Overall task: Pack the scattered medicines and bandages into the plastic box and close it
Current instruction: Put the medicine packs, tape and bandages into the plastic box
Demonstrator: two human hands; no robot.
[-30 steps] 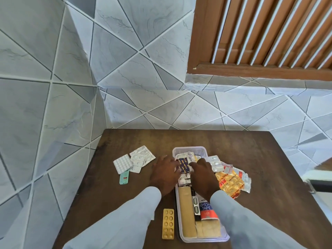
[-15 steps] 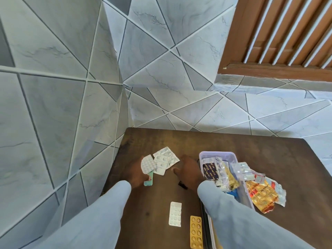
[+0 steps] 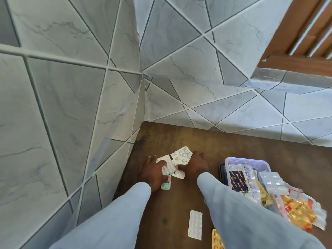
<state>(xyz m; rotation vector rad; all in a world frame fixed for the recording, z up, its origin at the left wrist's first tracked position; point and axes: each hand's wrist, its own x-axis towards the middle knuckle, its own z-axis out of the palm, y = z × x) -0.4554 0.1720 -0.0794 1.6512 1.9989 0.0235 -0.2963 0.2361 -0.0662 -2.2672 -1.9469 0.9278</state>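
Nearest you, a white pill strip [image 3: 195,224] lies on the brown table [image 3: 251,146]. Farther out, your left hand [image 3: 152,172] pinches a white blister pack [image 3: 167,167], while your right hand [image 3: 193,166] rests flat beside the foil packs [image 3: 181,155]. Rightward, the plastic box [image 3: 248,161] sits open, overflowing.

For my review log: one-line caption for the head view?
Both hands, left hand and right hand, gather blister packs beside open plastic box.

Hands: I see my left hand [image 3: 152,172] and right hand [image 3: 195,165] gathering blister packs [image 3: 168,167].
Box: plastic box [image 3: 248,161] open, overfilled, right.
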